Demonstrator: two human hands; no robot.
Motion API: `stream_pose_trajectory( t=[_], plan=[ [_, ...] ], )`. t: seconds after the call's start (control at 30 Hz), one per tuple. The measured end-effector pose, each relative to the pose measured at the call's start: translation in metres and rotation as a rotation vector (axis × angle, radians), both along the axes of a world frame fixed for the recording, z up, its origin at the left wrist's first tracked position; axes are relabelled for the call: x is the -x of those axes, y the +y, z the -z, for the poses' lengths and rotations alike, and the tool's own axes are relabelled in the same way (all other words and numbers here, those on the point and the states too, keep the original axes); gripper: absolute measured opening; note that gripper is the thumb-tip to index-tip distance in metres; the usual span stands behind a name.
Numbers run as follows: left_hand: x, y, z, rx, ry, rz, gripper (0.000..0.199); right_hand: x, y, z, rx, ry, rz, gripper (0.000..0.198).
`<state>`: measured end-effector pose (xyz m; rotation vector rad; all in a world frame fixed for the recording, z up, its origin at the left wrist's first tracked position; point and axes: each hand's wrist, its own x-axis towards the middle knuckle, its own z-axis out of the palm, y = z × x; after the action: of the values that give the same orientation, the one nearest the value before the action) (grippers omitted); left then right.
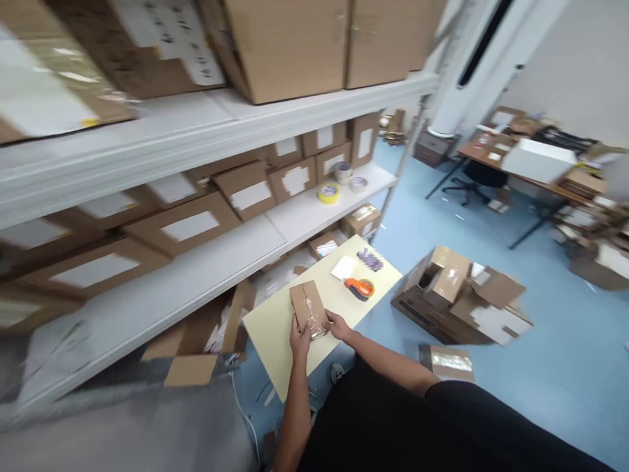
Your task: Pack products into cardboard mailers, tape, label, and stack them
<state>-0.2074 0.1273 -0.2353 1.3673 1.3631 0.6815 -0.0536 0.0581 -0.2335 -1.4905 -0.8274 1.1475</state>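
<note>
A small cardboard box is held over a pale yellow tabletop, with strips of clear tape shining on its near end. My left hand grips its near left side, thumb on top. On the right edge, my right hand is closed round the near corner. Beyond the box lie an orange and dark blue tape dispenser, a white card or paper pad and a blurred purple item whose kind I cannot tell.
Grey shelving with labelled cartons runs along the left. Tape rolls, one a yellow roll, sit at its far end. An open carton lies beneath. Right of the table, a large box stands on the blue floor; a desk is farther back.
</note>
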Motion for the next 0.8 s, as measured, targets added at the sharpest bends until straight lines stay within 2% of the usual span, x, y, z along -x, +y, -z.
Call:
stream_pose_trajectory(
  t=[0.1, 0.2, 0.3, 0.4, 0.57, 0.8],
  plan=[
    [-0.038, 0.009, -0.018, 0.024, -0.106, 0.089, 0.083, -0.03, -0.016, -0.018, -0.071, 0.007, 0.165, 0.054],
    [-0.09, 0.007, -0.042, -0.011, -0.178, 0.266, 0.083, -0.065, -0.038, -0.033, -0.14, 0.017, 0.357, 0.061],
    [-0.147, -0.006, -0.064, -0.026, -0.236, 0.451, 0.083, -0.102, -0.067, -0.044, -0.18, 0.056, 0.548, 0.067],
    [-0.205, -0.027, -0.076, -0.022, -0.282, 0.618, 0.081, -0.142, -0.102, -0.054, -0.205, 0.048, 0.744, 0.067],
    [-0.302, -0.074, -0.069, 0.041, -0.316, 0.852, 0.079, -0.207, -0.165, -0.059, -0.165, -0.021, 1.009, 0.067],
    [-0.436, -0.144, -0.036, 0.163, -0.368, 1.025, 0.084, -0.31, -0.242, -0.03, -0.082, -0.031, 1.185, 0.059]
  ],
)
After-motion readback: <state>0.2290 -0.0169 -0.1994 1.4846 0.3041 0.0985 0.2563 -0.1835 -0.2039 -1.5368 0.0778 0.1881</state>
